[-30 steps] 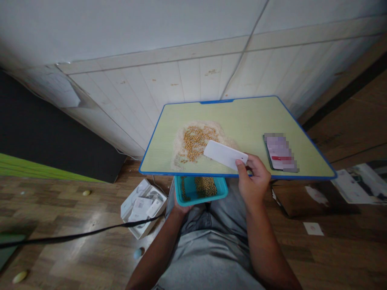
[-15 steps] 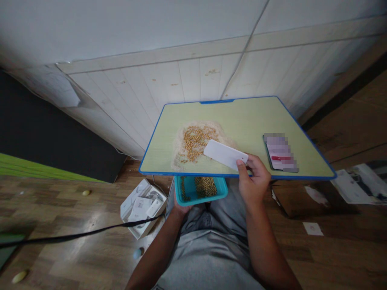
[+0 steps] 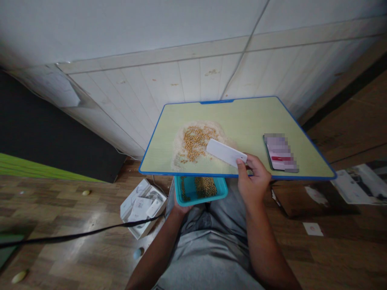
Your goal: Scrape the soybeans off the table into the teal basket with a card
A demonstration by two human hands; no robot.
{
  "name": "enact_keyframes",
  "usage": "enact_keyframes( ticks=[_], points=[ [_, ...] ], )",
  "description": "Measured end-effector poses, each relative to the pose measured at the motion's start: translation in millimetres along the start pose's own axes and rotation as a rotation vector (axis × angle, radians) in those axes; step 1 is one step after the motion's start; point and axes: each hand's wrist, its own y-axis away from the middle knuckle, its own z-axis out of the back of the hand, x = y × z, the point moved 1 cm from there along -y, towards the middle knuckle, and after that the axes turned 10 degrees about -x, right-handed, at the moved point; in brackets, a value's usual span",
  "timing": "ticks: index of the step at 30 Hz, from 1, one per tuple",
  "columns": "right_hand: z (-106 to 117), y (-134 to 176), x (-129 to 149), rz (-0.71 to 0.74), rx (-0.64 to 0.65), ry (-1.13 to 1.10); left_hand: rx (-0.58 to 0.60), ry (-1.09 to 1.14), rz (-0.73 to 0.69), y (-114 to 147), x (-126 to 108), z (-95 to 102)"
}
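My right hand [image 3: 254,175] pinches one end of a flat white scraper-like plate [image 3: 225,152], thumb on top, above the table's near edge. The plate's far end reaches to the right side of a pile of yellow soybeans [image 3: 193,143], which lies among pale rice-like grains [image 3: 178,137] on the green table [image 3: 244,117]. Below the edge, my left hand [image 3: 183,207] holds a teal plastic basket [image 3: 223,189] over my lap; most of its fingers are hidden beneath. More round beans [image 3: 207,187] lie inside the basket.
A phone [image 3: 279,153] rests on the table's right side. An open white box [image 3: 142,209] with papers stands on the floor at left, with a black strap [image 3: 90,233] in front. A brown cardboard box [image 3: 302,199] sits under the table at right.
The white plate has shifted very slightly to the right with my right hand. My left hand and the basket look unmoved.
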Motion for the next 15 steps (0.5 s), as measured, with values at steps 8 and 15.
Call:
enact_keyframes(
  ticks=[8,15],
  points=[
    [-0.5,2.0,-2.6,0.008,0.027,-0.012,-0.106,0.081,0.067,-11.4,10.4,16.7],
    [-4.0,3.5,0.1,0.045,0.080,-0.015,0.047,0.113,0.020,-6.0,5.2,7.0]
  ],
)
